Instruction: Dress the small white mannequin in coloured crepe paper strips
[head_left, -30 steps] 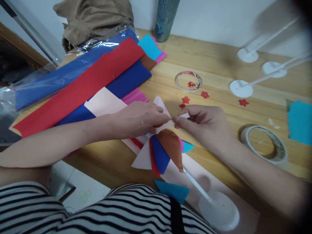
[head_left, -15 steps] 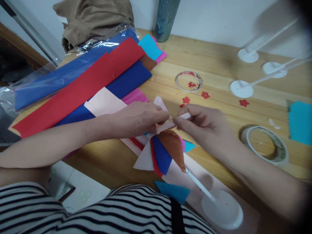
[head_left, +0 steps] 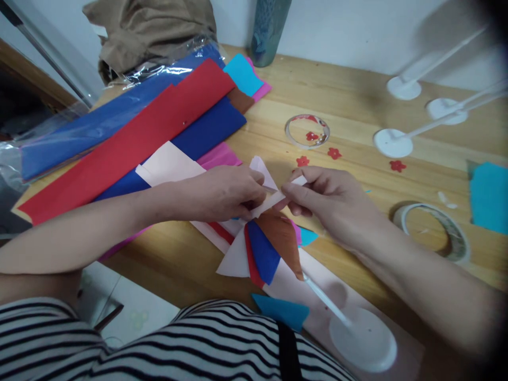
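Observation:
My left hand (head_left: 226,193) is closed at the inner end of a fan of coloured paper petals, its fingertips partly hidden. Between my hands runs a narrow pale strip (head_left: 272,203); my right hand (head_left: 323,196) pinches its upper end between thumb and fingers. Below the strip spread a brown petal (head_left: 280,238), a blue petal (head_left: 262,251) and a whitish petal (head_left: 236,256). A pale pointed piece (head_left: 260,170) stands up behind my left fingers. From the brown petal a white stick (head_left: 325,299) leads to a round white base (head_left: 363,338) at the lower right.
Red paper (head_left: 130,143), blue paper (head_left: 214,124) and a plastic-wrapped pack (head_left: 99,124) lie at the left. Red paper flowers (head_left: 334,153), a clear tape ring (head_left: 288,132), a tape roll (head_left: 456,233) and white stands (head_left: 392,143) are on the wooden table (head_left: 337,90).
My left fingers have drawn slightly left, away from my right fingertips. More of the pale strip shows between the hands. The view has shifted a little.

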Action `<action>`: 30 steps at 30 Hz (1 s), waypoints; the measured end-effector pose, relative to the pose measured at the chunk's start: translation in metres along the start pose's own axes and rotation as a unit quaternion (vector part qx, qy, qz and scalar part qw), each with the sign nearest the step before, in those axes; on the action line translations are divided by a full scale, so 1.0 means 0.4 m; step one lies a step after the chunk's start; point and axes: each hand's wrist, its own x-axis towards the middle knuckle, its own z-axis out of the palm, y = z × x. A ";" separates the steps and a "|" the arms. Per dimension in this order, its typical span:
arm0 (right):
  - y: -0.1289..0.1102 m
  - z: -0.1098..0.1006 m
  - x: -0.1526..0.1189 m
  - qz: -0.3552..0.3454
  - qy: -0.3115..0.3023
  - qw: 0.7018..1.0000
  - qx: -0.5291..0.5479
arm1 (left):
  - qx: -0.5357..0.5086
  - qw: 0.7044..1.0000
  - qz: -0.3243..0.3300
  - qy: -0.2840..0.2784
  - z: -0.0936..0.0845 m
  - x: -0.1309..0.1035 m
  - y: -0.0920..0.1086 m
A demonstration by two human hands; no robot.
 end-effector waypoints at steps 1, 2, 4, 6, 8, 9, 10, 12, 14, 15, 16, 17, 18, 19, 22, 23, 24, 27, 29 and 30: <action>0.002 -0.002 0.002 -0.001 0.011 0.999 -0.031 | -0.007 1.000 -0.005 -0.017 0.000 0.000 0.001; 0.004 -0.004 0.003 -0.002 0.025 0.998 -0.065 | -0.018 0.999 -0.007 -0.038 0.000 0.000 0.002; 0.008 -0.008 0.006 -0.002 0.047 0.989 -0.138 | -0.021 0.999 -0.008 -0.046 0.000 0.001 0.004; 0.012 -0.008 0.008 -0.004 0.066 0.978 -0.197 | -0.011 0.999 -0.008 -0.039 -0.002 0.003 0.006; 0.017 -0.008 0.010 -0.008 0.077 0.970 -0.231 | -0.002 0.999 -0.022 -0.040 -0.003 0.003 0.010; 0.020 -0.007 0.012 -0.013 0.078 0.968 -0.239 | 0.004 0.999 -0.033 -0.042 -0.005 0.003 0.012; 0.022 -0.007 0.013 -0.023 0.077 0.967 -0.241 | 0.009 0.998 -0.042 -0.044 -0.006 0.003 0.014; 0.028 -0.006 0.017 -0.047 0.070 0.966 -0.243 | 0.018 0.998 -0.045 -0.040 -0.007 0.002 0.016; 0.033 -0.006 0.020 -0.051 0.065 0.963 -0.255 | 0.021 0.999 -0.030 -0.033 -0.004 0.000 0.016; 0.035 -0.006 0.021 -0.041 0.063 0.962 -0.264 | 0.024 0.999 -0.016 -0.028 -0.002 -0.001 0.014; 0.038 -0.006 0.022 -0.027 0.060 0.959 -0.276 | 0.028 0.999 -0.001 -0.022 0.002 -0.002 0.012; 0.040 -0.006 0.022 -0.014 0.058 0.956 -0.288 | 0.035 0.999 0.013 -0.018 0.005 -0.002 0.009; 0.043 -0.005 0.022 -0.007 0.054 0.952 -0.300 | 0.044 0.999 0.023 -0.016 0.008 -0.002 0.007; 0.045 -0.004 0.022 -0.007 0.051 0.949 -0.310 | 0.052 0.998 0.030 -0.017 0.010 -0.002 0.005; 0.051 -0.003 0.021 -0.041 0.045 0.941 -0.333 | 0.075 0.996 0.037 -0.033 0.007 -0.002 0.007; 0.052 -0.003 0.021 -0.055 0.044 0.939 -0.338 | 0.083 0.995 0.039 -0.037 0.003 -0.002 0.009; 0.052 -0.002 0.021 -0.063 0.044 0.937 -0.342 | 0.091 0.994 0.042 -0.043 -0.001 -0.003 0.012; 0.056 -0.001 0.022 -0.063 0.048 0.931 -0.356 | 0.105 0.992 0.051 -0.056 -0.013 -0.008 0.023; 0.060 0.000 0.023 -0.057 0.051 0.928 -0.366 | 0.108 0.991 0.068 -0.048 -0.015 -0.013 0.030; 0.062 0.000 0.023 -0.057 0.051 0.927 -0.368 | 0.112 0.990 0.077 -0.038 -0.014 -0.016 0.034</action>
